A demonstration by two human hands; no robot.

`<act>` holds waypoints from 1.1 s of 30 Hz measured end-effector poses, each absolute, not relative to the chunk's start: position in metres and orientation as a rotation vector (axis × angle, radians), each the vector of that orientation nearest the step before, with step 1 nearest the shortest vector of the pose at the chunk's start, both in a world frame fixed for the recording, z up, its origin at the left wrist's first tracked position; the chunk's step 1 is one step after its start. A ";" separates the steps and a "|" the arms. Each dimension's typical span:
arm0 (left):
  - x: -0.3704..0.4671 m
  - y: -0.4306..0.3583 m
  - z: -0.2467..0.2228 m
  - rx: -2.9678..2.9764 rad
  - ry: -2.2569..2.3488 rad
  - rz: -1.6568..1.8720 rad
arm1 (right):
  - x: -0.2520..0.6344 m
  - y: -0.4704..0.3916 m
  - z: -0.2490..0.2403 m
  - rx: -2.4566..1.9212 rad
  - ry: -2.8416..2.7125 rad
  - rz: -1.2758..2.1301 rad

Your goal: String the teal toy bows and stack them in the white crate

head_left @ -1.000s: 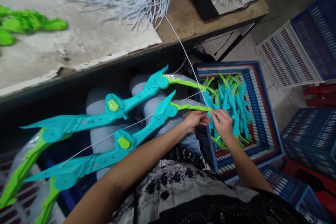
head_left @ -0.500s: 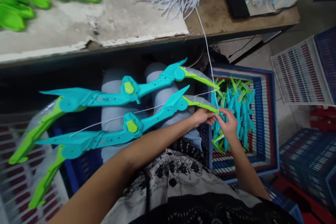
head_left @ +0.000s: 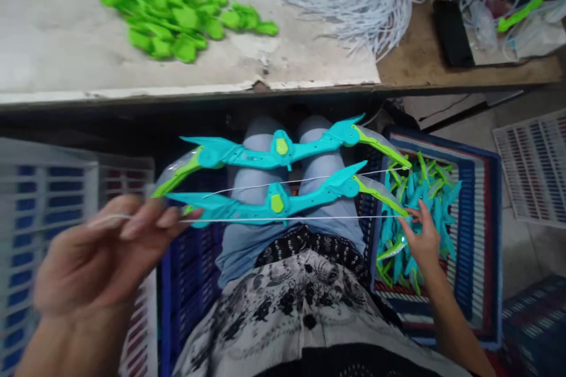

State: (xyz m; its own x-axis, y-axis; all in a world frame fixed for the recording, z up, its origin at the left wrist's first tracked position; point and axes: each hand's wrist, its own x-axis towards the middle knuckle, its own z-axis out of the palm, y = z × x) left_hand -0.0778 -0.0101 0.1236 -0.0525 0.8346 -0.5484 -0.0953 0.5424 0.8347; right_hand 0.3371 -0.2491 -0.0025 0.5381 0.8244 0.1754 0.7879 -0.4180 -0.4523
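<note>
Two turquoise and lime-green toy bows lie side by side across my knees, the far toy bow and the near toy bow. My left hand is closed on a white string, pulled straight across in front of the near bow. This hand covers the near bow's left green tip. At the right end, my right hand pinches the near bow's green tip, where the string meets it. A second white string runs from the far bow's right tip and ends loose above the near bow.
A blue crate of turquoise and green bows stands at my right. Crates stand at my left. On the workbench lie green parts, a bundle of white strings and a black phone-like object.
My left hand has moved from the near bow's right tip far to the left, drawing the string along the bow. My right hand stays at the tip. The view has shifted left.
</note>
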 end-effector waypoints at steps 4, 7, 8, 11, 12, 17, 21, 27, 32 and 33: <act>-0.107 -0.044 0.118 0.544 1.463 1.032 | 0.340 -0.240 0.018 -2.239 -1.577 0.014; -0.101 -0.068 0.100 0.408 1.316 0.997 | 0.320 -0.197 0.041 -2.024 -1.732 -0.142; -0.097 -0.072 0.093 0.374 1.284 1.014 | 0.303 -0.177 0.048 -1.934 -1.764 -0.148; -0.091 -0.079 0.081 0.282 1.222 1.065 | 0.224 -0.110 0.054 -1.599 -2.008 0.056; -0.091 -0.080 0.079 0.262 1.200 1.061 | 0.192 -0.091 0.051 -1.458 -2.159 0.150; -0.095 -0.090 0.075 0.292 1.034 0.961 | 0.069 -0.043 0.027 -1.323 -2.811 0.408; -0.094 -0.106 0.070 0.320 0.827 0.989 | 0.056 -0.040 0.037 -1.386 -2.872 0.781; -0.116 -0.109 0.084 0.395 0.887 1.198 | 0.093 -0.021 0.058 -1.224 -2.427 1.680; -0.143 -0.071 0.101 0.451 1.236 1.465 | 0.128 0.003 0.050 -1.471 -1.834 2.031; -0.147 -0.060 0.103 0.472 1.278 1.474 | 0.133 0.005 0.049 -1.479 -1.788 2.051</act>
